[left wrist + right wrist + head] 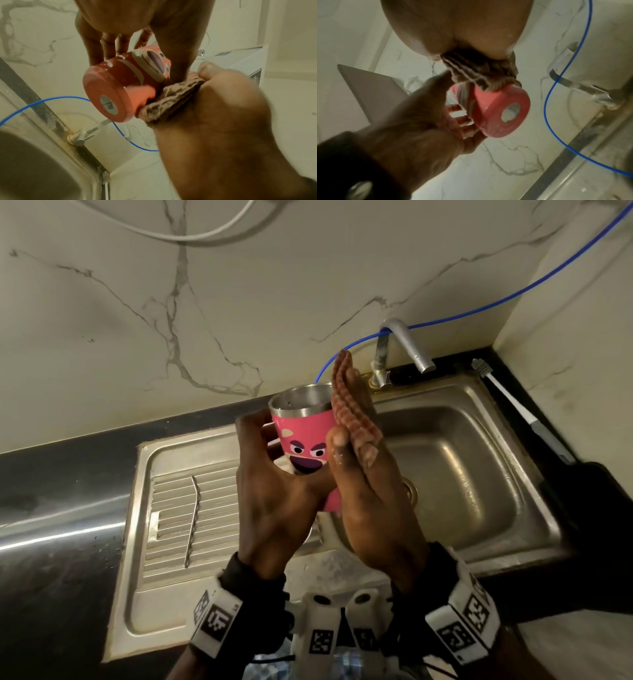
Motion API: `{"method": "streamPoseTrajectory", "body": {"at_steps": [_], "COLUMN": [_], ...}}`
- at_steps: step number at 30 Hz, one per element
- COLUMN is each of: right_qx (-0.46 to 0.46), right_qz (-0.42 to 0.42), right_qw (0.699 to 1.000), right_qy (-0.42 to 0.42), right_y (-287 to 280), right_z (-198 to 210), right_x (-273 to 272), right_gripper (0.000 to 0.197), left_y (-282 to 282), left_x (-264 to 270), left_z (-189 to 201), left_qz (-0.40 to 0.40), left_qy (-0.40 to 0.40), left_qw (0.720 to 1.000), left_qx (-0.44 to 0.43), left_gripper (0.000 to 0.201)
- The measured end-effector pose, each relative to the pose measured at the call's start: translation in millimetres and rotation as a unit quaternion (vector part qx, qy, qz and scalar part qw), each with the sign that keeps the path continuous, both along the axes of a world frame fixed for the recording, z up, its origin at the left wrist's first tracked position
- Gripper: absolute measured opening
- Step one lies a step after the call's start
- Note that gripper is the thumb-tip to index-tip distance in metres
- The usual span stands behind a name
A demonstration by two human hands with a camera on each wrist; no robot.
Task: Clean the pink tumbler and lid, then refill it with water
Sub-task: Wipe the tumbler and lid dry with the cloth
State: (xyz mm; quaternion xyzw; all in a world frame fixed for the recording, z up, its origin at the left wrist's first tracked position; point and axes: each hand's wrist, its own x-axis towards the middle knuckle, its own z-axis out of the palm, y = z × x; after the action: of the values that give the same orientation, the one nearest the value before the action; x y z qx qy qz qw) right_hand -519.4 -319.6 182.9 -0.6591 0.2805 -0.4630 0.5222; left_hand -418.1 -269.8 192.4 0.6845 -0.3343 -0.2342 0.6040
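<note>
The pink tumbler with a cartoon face and a steel inside is held above the sink, its mouth open with no lid on it. My left hand grips it from the left, fingers wrapped round its far side. My right hand lies flat along the tumbler's right side and presses a brownish-pink knitted scrub cloth against it, the thumb clamping the cloth. The wrist views show the tumbler's pink base with the cloth beside it. I see no lid.
The steel sink basin lies below and to the right, its faucet at the back. A bent metal straw rests on the ribbed drainboard. A blue tube runs along the marble wall. A brush lies right of the sink.
</note>
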Motion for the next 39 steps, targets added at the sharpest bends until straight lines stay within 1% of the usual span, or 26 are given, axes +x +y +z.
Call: {"method": "streamPoseTrajectory", "body": {"at_steps": [1,3,4,5,6,8,10,11,12,14,17,18,19,21,23,26,28,29,30,31,32,34,35,36,37,39], "right_qx": [0.028,0.115,0.162,0.196,0.210,0.207,0.201,0.186,0.164,0.129,0.073,0.075,0.099,0.180,0.213,0.216,0.221,0.228,0.247,0.287,0.349,0.491,0.535,0.559,0.573,0.594], "right_qz": [0.010,0.037,0.048,0.049,0.051,0.052,0.060,0.061,0.063,0.072,0.046,0.049,0.052,0.059,0.062,0.076,0.059,0.054,0.062,0.076,0.087,0.105,0.126,0.147,0.157,0.164], "right_qw": [0.999,0.990,0.981,0.974,0.970,0.973,0.977,0.980,0.984,0.988,0.995,0.994,0.991,0.975,0.969,0.973,0.973,0.972,0.967,0.954,0.930,0.849,0.812,0.787,0.772,0.757], "right_qy": [-0.023,-0.073,-0.093,-0.107,-0.111,-0.085,-0.039,-0.021,-0.014,-0.049,-0.053,-0.064,-0.079,-0.113,-0.110,-0.038,0.000,-0.001,-0.019,-0.046,-0.082,-0.162,-0.194,-0.216,-0.226,-0.217], "right_y": [-6.6,-16.6,-18.9,-18.7,-16.4,-0.8,19.9,28.3,33.0,27.8,-1.0,-9.1,-14.9,-17.5,-7.6,17.9,26.5,26.4,24.5,21.3,16.7,7.4,4.2,2.5,1.3,-0.6], "right_z": [2.6,1.7,-1.2,-5.9,-10.8,-21.6,-28.4,-27.5,-22.8,-11.5,-3.0,-2.0,-3.0,-11.1,-23.7,-37.6,-39.9,-39.2,-35.2,-30.8,-24.3,-10.8,-6.4,-3.9,-3.1,-5.9], "right_x": [2.4,3.7,3.7,3.6,2.4,0.0,-6.3,-8.9,-11.3,-10.2,-1.8,0.7,2.2,1.6,1.5,-3.4,-8.5,-10.7,-11.6,-11.7,-11.2,-13.7,-16.5,-19.9,-22.8,-25.8], "right_gripper": [0.054,0.042,0.045,0.052,0.059,0.063,0.070,0.076,0.077,0.064,0.060,0.057,0.052,0.045,0.050,0.061,0.068,0.070,0.070,0.066,0.063,0.057,0.057,0.059,0.060,0.059], "left_y": [0.3,-0.3,-0.4,-0.9,-2.4,-6.5,-10.2,-10.9,-10.7,-7.2,-0.5,0.6,0.9,0.6,-0.4,-2.4,-2.1,-1.3,-0.2,1.3,2.9,5.3,6.0,6.4,6.5,7.4], "left_x": [-0.3,1.0,2.4,4.5,7.2,14.3,22.0,25.0,26.1,22.4,13.3,11.8,11.0,13.3,17.5,23.9,25.6,25.1,24.5,23.8,23.2,23.3,23.8,24.8,26.3,30.3], "left_z": [0.5,0.6,1.4,2.7,3.7,4.5,2.6,0.5,-2.1,-8.6,-16.0,-17.9,-18.8,-17.7,-13.7,-12.3,-14.0,-15.4,-16.9,-18.3,-18.7,-17.8,-16.8,-15.9,-15.2,-15.3], "left_qz": [-0.004,-0.015,-0.018,-0.019,-0.020,-0.014,-0.007,-0.010,-0.019,-0.044,-0.078,-0.088,-0.094,-0.091,-0.071,-0.031,-0.018,-0.018,-0.023,-0.034,-0.050,-0.088,-0.108,-0.123,-0.134,-0.147], "left_qy": [0.012,0.023,0.028,0.036,0.045,0.057,0.057,0.057,0.057,0.067,0.072,0.060,0.048,0.051,0.073,0.109,0.141,0.154,0.162,0.164,0.166,0.172,0.174,0.174,0.172,0.166], "left_qw": [1.000,0.999,0.998,0.997,0.996,0.993,0.993,0.993,0.993,0.993,0.992,0.992,0.992,0.991,0.990,0.986,0.981,0.978,0.977,0.976,0.974,0.968,0.965,0.964,0.963,0.965], "left_qx": [-0.010,-0.031,-0.045,-0.060,-0.076,-0.100,-0.103,-0.101,-0.097,-0.085,-0.073,-0.071,-0.071,-0.080,-0.098,-0.122,-0.134,-0.138,-0.139,-0.141,-0.146,-0.159,-0.161,-0.162,-0.159,-0.143], "left_gripper": [0.077,0.078,0.079,0.080,0.080,0.077,0.075,0.075,0.076,0.075,0.069,0.069,0.071,0.074,0.076,0.077,0.076,0.075,0.076,0.077,0.077,0.079,0.080,0.081,0.082,0.084]}}
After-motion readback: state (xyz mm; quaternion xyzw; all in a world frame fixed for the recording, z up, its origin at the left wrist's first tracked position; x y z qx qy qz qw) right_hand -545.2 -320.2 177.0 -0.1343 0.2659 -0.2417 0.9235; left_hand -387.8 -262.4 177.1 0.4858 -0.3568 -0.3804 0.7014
